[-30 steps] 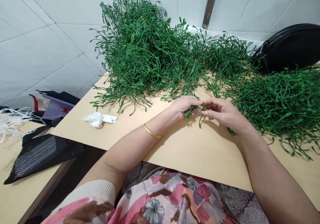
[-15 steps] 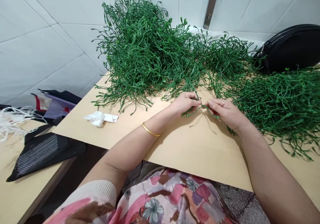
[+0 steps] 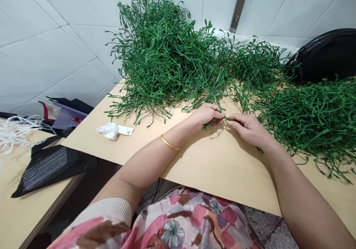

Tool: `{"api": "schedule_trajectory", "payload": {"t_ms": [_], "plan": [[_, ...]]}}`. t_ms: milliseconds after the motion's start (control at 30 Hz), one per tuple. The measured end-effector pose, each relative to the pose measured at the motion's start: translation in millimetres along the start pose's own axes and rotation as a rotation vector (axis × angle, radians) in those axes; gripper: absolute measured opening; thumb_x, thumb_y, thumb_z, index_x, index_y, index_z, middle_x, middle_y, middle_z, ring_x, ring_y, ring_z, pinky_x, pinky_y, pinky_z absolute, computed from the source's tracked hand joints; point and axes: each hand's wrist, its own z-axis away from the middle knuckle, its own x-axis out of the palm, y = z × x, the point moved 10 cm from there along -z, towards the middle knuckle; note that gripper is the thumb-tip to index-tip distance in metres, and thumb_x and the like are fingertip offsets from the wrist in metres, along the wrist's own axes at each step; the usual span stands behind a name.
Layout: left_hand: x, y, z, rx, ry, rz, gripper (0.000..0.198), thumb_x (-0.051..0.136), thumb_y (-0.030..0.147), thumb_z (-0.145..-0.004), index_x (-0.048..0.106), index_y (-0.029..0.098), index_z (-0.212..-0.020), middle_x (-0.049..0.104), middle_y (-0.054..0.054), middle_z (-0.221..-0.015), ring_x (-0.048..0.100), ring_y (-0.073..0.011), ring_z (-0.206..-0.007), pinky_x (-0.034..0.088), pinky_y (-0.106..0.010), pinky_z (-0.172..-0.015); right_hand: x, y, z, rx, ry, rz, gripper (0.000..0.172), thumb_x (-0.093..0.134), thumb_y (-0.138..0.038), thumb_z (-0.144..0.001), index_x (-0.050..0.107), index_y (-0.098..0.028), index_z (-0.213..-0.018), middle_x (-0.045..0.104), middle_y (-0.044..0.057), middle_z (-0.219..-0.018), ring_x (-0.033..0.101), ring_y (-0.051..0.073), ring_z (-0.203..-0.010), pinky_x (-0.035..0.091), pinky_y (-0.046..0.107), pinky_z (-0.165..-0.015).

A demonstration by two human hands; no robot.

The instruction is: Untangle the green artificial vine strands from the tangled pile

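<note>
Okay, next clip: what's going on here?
A person sits at a table, pinching thin green stems between the fingertips of the left hand and right hand, held close together. A large green heap lies beyond them, with another green pile to the right and a crumpled white piece to the left.

Crumpled white tissue (image 3: 110, 130), black bag (image 3: 325, 58) against tiled wall (image 3: 55, 60)

Green sprigs (image 3: 167, 60); pink floral top (image 3: 180, 223); gold bangle (image 3: 168, 144).
</note>
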Motion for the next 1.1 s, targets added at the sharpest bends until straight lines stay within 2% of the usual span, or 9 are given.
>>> {"api": "schedule_trajectory", "payload": {"t_ms": [133,300,333,433,533,667,833,967,1100], "plan": [[-3.2,-2.6,-3.7,-0.025,0.062,0.051,0.018,0.057,0.008,-0.071,0.048,0.013,-0.056,0.053,0.0,-0.043,0.049,-0.0081,-0.037,0.036,-0.019,-0.04,-5.7,-15.8,3.2,-0.092,0.039,0.147,0.031,0.04,-0.029,-0.084,0.038,-0.019,-0.055,0.037,-0.002,-0.052,0.034,0.01,-0.052,0.025,0.026,-0.053],[-24.8,1.1,-8.8,0.019,0.229,0.165,0.019,0.052,0.009,-0.074,0.042,0.015,-0.06,0.05,0.002,-0.045,0.055,-0.0106,-0.042,0.04,-0.02,-0.043,12.4,-39.6,17.0,-0.164,-0.243,-0.019,0.033,0.041,-0.034,-0.085,0.047,-0.018,-0.057,0.041,-0.002,-0.052,0.037,0.01,-0.051,0.027,0.025,-0.052],[-25.9,1.9,-9.1,0.032,0.236,0.155,0.019,0.053,0.01,-0.074,0.042,0.015,-0.06,0.05,0.002,-0.045,0.054,-0.0102,-0.042,0.04,-0.02,-0.043,6.8,-39.6,16.7,-0.152,-0.209,-0.071,0.032,0.042,-0.035,-0.085,0.049,-0.018,-0.059,0.043,-0.002,-0.053,0.038,0.01,-0.052,0.028,0.025,-0.053],[-21.1,2.0,-8.2,0.058,0.216,0.113,0.019,0.058,0.012,-0.072,0.045,0.014,-0.058,0.05,0.002,-0.046,0.053,-0.0088,-0.042,0.039,-0.018,-0.042,-25.3,-22.7,11.3,-0.063,0.07,-0.165,0.032,0.044,-0.038,-0.085,0.054,-0.018,-0.062,0.053,0.001,-0.059,0.046,0.012,-0.058,0.034,0.026,-0.058],[-13.6,-2.0,-7.0,0.036,0.174,0.222,0.016,0.056,0.01,-0.072,0.048,0.013,-0.059,0.053,0.0,-0.052,0.057,-0.0108,-0.049,0.043,-0.02,-0.045,-41.2,-0.9,9.3,0.039,0.24,-0.234,0.034,0.045,-0.041,-0.085,0.055,-0.019,-0.062,0.056,0.002,-0.06,0.047,0.013,-0.058,0.036,0.027,-0.058],[-8.1,-7.1,-5.7,-0.045,0.113,0.433,0.014,0.048,0.014,-0.079,0.053,0.012,-0.066,0.059,-0.004,-0.061,0.061,-0.0131,-0.059,0.049,-0.024,-0.051,-35.5,7.5,7.2,0.106,0.283,-0.246,0.03,0.054,-0.042,-0.079,0.052,-0.018,-0.061,0.043,-0.003,-0.052,0.034,0.009,-0.048,0.027,0.025,-0.048],[1.5,-7.1,-4.2,-0.041,0.019,0.481,0.016,0.048,0.021,-0.083,0.059,0.012,-0.076,0.062,-0.004,-0.068,0.059,-0.0103,-0.057,0.05,-0.023,-0.053,-14.9,8.9,3.9,0.174,0.241,-0.308,0.031,0.062,-0.046,-0.072,0.055,-0.017,-0.064,0.04,-0.004,-0.051,0.032,0.008,-0.048,0.023,0.025,-0.046],[15.1,-7.2,-1.9,-0.003,-0.055,0.467,0.015,0.05,0.021,-0.082,0.062,0.013,-0.084,0.064,-0.005,-0.073,0.058,-0.0109,-0.057,0.05,-0.025,-0.053,-6.8,17.8,3.1,0.25,0.281,-0.535,0.03,0.068,-0.044,-0.066,0.061,-0.016,-0.074,0.049,-0.003,-0.058,0.037,0.008,-0.049,0.029,0.024,-0.046],[18.4,-7.9,1.2,-0.002,-0.035,0.419,0.016,0.053,0.02,-0.08,0.064,0.012,-0.088,0.064,-0.006,-0.074,0.058,-0.0106,-0.058,0.047,-0.022,-0.05,-4.8,26.5,3.7,0.288,0.361,-0.795,0.024,0.072,-0.032,-0.058,0.058,-0.016,-0.068,0.049,-0.004,-0.058,0.041,0.007,-0.052,0.036,0.023,-0.051]]}}
